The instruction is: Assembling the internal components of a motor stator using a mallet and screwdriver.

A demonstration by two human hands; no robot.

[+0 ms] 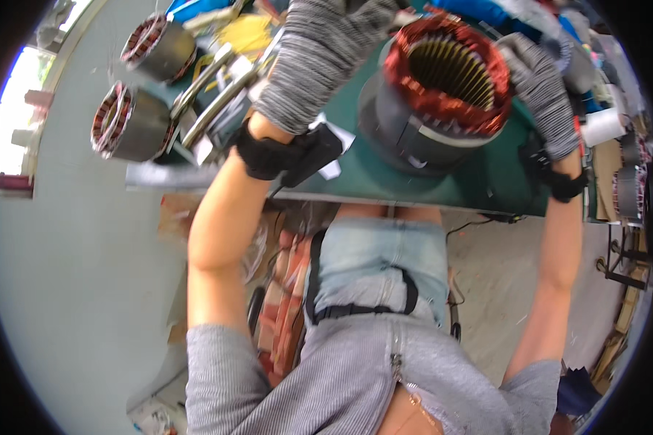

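Note:
A large motor stator (pixel 442 134) stands upright on the green tabletop, its dark metal housing below a thick ring of red copper windings (pixel 406 61). Thin yellowish slot strips line its round bore. My right hand (pixel 533 76), in a grey knitted glove, has its fingers bent against the right side of the windings. On the far left side of the stator is my left hand (pixel 334 36), gloved the same way. Its fingers reach the top edge of the picture, where they are dark and partly cut off. Both wrists wear black straps.
Two smaller stators (pixel 134 123) lie at the left table end, next to metal hand tools (pixel 218 101) and yellow material (pixel 243 32). White paper scraps (pixel 334 152) lie nearby. A white roll (pixel 602 127) is at the right. More stators (pixel 629 190) stand beyond it.

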